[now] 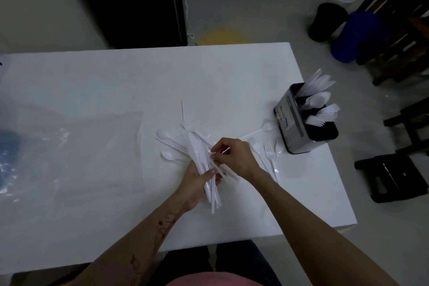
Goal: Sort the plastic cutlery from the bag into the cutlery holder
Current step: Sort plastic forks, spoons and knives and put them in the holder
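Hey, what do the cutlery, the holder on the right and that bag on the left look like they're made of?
Cutlery: white plastic, thin and slightly glossy, catching faint highlights.
Cutlery holder: probably metal outside, since its grey side shows a dull sheen; the inner compartments look black, material unclear.
Bag: clear, thin plastic film, crinkled with glinting creases, the table showing through.

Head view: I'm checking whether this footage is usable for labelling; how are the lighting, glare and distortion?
Head view: dim overall, corners darker; the white cutlery pile barely separates from the white table; glare patches on the plastic bag; wide-angle bending of the table edges; the hands, left and right, are fairly sharp; the cutlery holder is readable.
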A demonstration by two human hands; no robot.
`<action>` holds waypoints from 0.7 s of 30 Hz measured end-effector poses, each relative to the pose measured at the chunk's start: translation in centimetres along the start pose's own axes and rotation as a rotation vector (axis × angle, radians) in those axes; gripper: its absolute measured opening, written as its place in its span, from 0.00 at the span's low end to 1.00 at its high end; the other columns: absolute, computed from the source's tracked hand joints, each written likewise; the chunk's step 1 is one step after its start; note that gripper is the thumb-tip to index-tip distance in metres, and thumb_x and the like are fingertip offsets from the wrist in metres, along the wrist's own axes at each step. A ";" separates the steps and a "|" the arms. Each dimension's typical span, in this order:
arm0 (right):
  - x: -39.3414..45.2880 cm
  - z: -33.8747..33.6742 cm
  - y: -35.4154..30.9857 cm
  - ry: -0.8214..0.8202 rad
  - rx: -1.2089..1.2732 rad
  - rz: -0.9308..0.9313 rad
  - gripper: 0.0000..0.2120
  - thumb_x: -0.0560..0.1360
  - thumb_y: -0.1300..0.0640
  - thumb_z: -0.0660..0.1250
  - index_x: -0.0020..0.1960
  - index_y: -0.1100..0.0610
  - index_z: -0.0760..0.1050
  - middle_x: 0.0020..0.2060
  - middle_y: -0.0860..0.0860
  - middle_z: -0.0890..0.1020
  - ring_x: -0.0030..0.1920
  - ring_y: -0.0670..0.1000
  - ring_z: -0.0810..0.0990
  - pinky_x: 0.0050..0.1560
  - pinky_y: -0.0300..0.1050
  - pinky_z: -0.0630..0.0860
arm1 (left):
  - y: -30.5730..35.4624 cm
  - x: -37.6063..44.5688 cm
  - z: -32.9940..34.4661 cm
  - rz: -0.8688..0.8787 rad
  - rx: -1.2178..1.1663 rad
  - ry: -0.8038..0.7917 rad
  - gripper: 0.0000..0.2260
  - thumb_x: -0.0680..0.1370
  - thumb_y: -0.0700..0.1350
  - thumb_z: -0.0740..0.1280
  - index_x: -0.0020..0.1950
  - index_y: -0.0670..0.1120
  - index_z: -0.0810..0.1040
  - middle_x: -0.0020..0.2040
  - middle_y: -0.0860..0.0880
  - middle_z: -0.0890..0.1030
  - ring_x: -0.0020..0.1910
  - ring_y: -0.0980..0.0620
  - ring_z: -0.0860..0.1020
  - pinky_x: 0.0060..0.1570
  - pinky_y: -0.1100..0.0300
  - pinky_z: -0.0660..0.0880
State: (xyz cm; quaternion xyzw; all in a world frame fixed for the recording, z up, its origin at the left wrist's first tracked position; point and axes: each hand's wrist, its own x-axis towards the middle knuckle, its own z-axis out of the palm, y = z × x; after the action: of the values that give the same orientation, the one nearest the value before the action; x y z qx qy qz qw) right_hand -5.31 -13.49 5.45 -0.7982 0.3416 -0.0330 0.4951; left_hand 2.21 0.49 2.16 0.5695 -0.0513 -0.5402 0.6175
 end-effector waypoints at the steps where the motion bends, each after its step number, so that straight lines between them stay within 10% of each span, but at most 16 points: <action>1: 0.0 -0.4 0.0 0.003 0.003 -0.002 0.05 0.70 0.63 0.74 0.45 0.57 0.83 0.37 0.47 0.84 0.35 0.42 0.83 0.41 0.33 0.79 | 0.2 0.2 0.3 0.005 -0.003 -0.001 0.15 0.78 0.35 0.64 0.64 0.41 0.71 0.57 0.42 0.81 0.54 0.47 0.82 0.45 0.59 0.79; 11: -0.5 -3.2 1.0 -0.003 0.040 -0.009 0.04 0.70 0.63 0.74 0.45 0.60 0.83 0.36 0.50 0.85 0.32 0.44 0.83 0.40 0.32 0.78 | 1.6 1.5 2.8 0.079 0.067 -0.016 0.13 0.78 0.33 0.64 0.62 0.39 0.71 0.54 0.38 0.81 0.50 0.46 0.83 0.46 0.58 0.79; 21: 1.1 -7.5 -1.1 0.033 0.102 0.145 0.22 0.69 0.39 0.74 0.48 0.57 0.76 0.41 0.50 0.83 0.35 0.48 0.83 0.34 0.38 0.76 | 3.8 2.8 6.2 0.133 0.378 -0.059 0.19 0.80 0.38 0.63 0.69 0.47 0.64 0.54 0.49 0.81 0.47 0.53 0.83 0.46 0.62 0.80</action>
State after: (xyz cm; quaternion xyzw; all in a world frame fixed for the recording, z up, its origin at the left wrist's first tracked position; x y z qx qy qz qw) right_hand -6.84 -19.53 9.81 -0.7446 0.4043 -0.0275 0.5305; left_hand 1.45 -6.38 5.61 0.6547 -0.2072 -0.4954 0.5320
